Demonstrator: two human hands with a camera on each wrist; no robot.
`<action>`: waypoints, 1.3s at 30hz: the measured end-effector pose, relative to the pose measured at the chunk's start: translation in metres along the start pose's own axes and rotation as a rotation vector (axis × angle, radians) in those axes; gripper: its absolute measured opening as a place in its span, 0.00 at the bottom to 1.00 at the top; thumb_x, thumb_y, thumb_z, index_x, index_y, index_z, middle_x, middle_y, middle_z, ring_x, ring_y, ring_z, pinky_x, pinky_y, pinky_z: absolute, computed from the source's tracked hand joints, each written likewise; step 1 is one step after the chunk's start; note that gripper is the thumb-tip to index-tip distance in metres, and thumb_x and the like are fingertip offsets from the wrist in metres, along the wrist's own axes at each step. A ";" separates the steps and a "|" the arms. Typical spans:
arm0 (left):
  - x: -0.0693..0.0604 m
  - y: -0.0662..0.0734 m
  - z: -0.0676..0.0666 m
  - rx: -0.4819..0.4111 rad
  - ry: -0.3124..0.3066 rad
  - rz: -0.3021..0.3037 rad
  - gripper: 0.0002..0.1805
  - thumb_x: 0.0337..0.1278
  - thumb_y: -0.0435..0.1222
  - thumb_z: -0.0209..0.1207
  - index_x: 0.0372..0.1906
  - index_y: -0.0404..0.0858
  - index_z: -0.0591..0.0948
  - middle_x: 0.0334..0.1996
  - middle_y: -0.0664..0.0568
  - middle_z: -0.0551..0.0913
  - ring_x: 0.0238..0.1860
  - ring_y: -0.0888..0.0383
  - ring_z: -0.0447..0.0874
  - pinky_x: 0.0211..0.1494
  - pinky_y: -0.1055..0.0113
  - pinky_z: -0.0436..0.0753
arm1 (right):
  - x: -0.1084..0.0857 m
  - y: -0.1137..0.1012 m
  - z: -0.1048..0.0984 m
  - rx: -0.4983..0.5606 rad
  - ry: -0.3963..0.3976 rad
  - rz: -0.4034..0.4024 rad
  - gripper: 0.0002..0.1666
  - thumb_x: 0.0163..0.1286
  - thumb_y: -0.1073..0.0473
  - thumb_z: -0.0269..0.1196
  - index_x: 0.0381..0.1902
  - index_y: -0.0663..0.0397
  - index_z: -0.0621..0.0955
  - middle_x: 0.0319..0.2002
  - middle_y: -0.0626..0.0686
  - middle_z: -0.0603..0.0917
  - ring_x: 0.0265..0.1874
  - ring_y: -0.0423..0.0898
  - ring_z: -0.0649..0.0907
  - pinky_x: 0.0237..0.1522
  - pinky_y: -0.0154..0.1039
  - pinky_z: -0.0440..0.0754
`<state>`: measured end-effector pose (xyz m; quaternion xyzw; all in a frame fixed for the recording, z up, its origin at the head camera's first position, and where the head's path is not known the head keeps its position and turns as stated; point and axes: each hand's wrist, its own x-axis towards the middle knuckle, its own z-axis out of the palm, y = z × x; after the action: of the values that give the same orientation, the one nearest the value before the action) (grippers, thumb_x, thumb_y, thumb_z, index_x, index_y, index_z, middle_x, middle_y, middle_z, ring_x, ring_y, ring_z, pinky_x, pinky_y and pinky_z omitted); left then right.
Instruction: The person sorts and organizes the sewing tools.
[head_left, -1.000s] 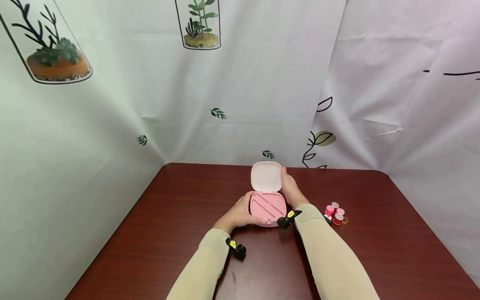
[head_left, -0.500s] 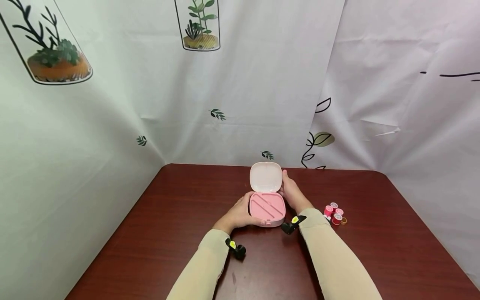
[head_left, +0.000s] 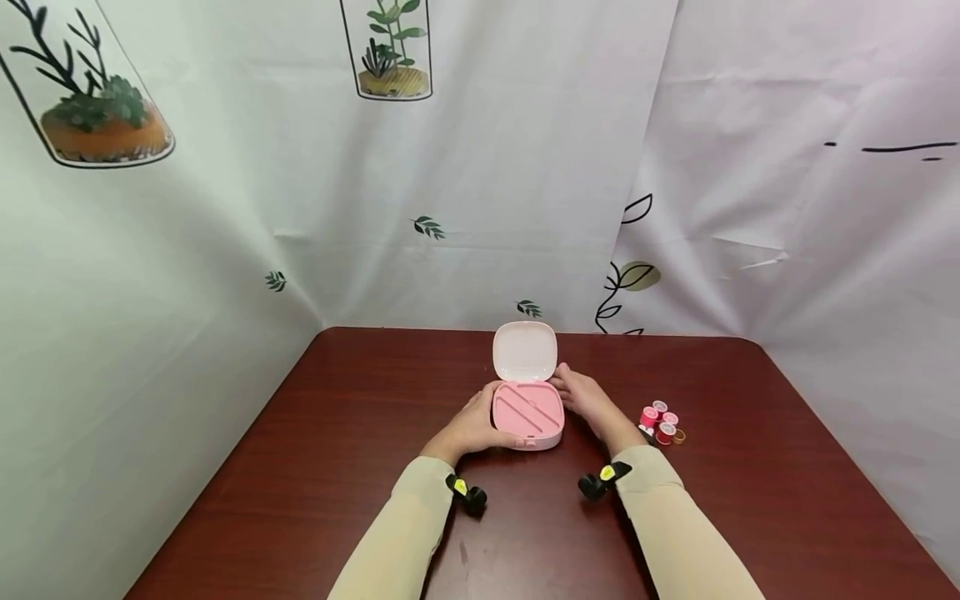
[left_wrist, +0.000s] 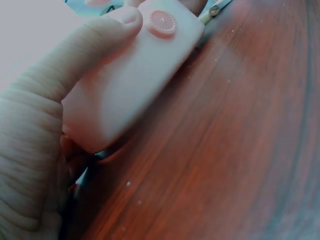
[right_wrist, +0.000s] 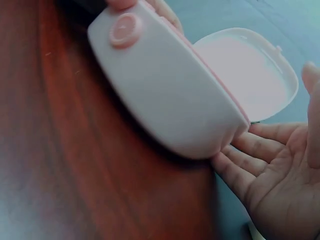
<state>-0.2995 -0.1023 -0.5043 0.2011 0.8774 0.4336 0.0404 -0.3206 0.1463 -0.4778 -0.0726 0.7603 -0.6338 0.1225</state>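
Note:
A small pink-and-white case [head_left: 528, 414] sits on the table with its white lid [head_left: 525, 352] swung up and back. Inside is a pink tray with diagonal slots. My left hand [head_left: 474, 427] grips its left side, the thumb along the front near the round pink button [left_wrist: 162, 23]; the left fingers are mostly hidden behind the case. On the other side, my right hand [head_left: 596, 408] is at the back right corner. In the right wrist view its extended fingers [right_wrist: 245, 165] touch the case wall, below the lid, with the thumb held apart.
Several red, pink and white thread spools [head_left: 649, 417] stand in a cluster to the right of my right hand. A small gold-coloured ring [head_left: 678, 436] lies beside them. The brown table [head_left: 360, 400] meets a patterned cloth [head_left: 465, 167] at its far edge.
My right hand has come away from the raised lid's right side, down and towards me to the case's back corner. The left hand keeps its grip, and the lid stays up.

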 end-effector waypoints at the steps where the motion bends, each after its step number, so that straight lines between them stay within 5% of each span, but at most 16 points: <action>1: 0.000 0.000 0.000 0.001 -0.001 -0.001 0.62 0.30 0.55 0.81 0.75 0.43 0.62 0.66 0.49 0.72 0.66 0.53 0.68 0.69 0.53 0.69 | -0.002 0.002 0.000 -0.031 -0.001 -0.015 0.42 0.82 0.36 0.41 0.75 0.66 0.63 0.71 0.68 0.69 0.69 0.61 0.71 0.69 0.54 0.69; 8: -0.001 -0.002 -0.001 0.005 -0.009 -0.002 0.63 0.31 0.56 0.80 0.75 0.42 0.61 0.67 0.49 0.71 0.66 0.53 0.68 0.69 0.52 0.70 | -0.020 0.010 0.001 -0.308 -0.027 -0.102 0.40 0.78 0.43 0.55 0.77 0.61 0.62 0.72 0.65 0.68 0.69 0.62 0.71 0.70 0.60 0.64; 18: -0.001 -0.005 -0.001 0.016 -0.004 0.020 0.62 0.31 0.56 0.80 0.75 0.42 0.62 0.65 0.49 0.73 0.65 0.53 0.70 0.68 0.53 0.71 | -0.025 0.020 0.003 -0.533 -0.067 -0.169 0.63 0.54 0.38 0.73 0.81 0.48 0.55 0.74 0.61 0.65 0.70 0.61 0.65 0.67 0.67 0.64; 28: 0.002 -0.007 -0.001 0.007 -0.013 0.027 0.62 0.31 0.54 0.81 0.75 0.41 0.62 0.66 0.48 0.72 0.65 0.53 0.70 0.68 0.52 0.71 | -0.023 0.027 0.007 -0.554 -0.061 -0.237 0.74 0.43 0.35 0.80 0.81 0.50 0.54 0.77 0.59 0.60 0.75 0.60 0.59 0.71 0.65 0.59; 39: 0.003 -0.004 -0.002 0.021 -0.018 0.043 0.61 0.31 0.55 0.81 0.75 0.43 0.63 0.66 0.50 0.73 0.66 0.52 0.68 0.68 0.51 0.69 | -0.021 0.030 0.008 -0.632 -0.038 -0.370 0.68 0.37 0.35 0.83 0.72 0.54 0.65 0.65 0.55 0.73 0.64 0.56 0.71 0.66 0.59 0.67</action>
<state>-0.3038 -0.1052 -0.5056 0.2241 0.8771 0.4232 0.0368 -0.2972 0.1497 -0.5063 -0.2550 0.8902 -0.3775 -0.0086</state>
